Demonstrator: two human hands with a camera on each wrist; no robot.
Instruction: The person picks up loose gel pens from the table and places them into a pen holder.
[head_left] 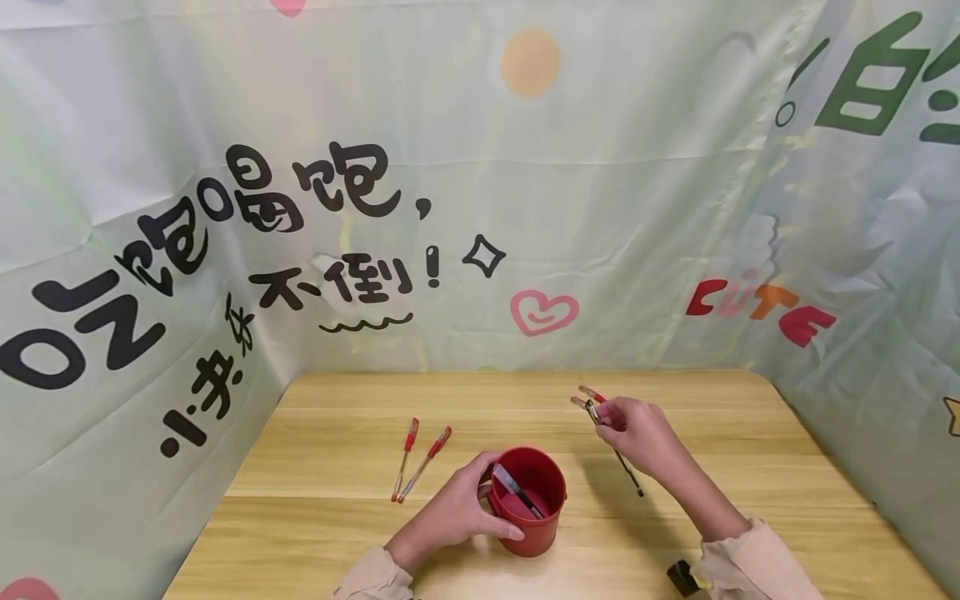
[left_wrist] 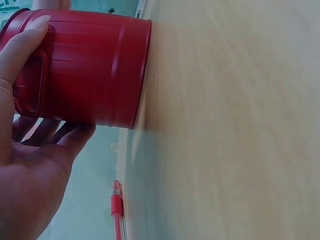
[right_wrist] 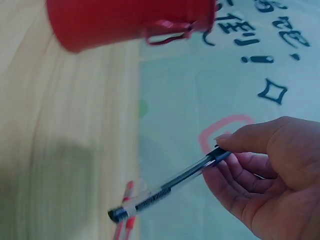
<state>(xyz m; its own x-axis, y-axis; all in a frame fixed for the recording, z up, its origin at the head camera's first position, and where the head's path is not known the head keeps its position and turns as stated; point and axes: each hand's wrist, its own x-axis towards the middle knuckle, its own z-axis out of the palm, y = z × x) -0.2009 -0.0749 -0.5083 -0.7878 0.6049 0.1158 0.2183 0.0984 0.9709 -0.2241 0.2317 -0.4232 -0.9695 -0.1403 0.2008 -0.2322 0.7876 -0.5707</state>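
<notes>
My left hand (head_left: 459, 507) grips a small red metal bucket (head_left: 531, 542) by its side, thumb and fingers curled round the wall. The bucket has small handles, and in the left wrist view its base is close to the table. Inside it a black pen with a clear barrel (head_left: 513, 486) leans at a slant. Right of the bucket, my right hand (head_left: 641, 435) pinches another black pen (right_wrist: 172, 182) near one end between thumb and fingers. This pen hangs tilted above the table, its other end pointing down toward me in the head view.
Two red pens (head_left: 426, 462) lie on the wooden table (head_left: 337, 408) left of the bucket. More red pens (head_left: 588, 392) lie behind my right hand, partly hidden by it. A printed cloth (head_left: 465, 208) surrounds the table's back and sides. A black object (head_left: 682, 577) shows by my right sleeve.
</notes>
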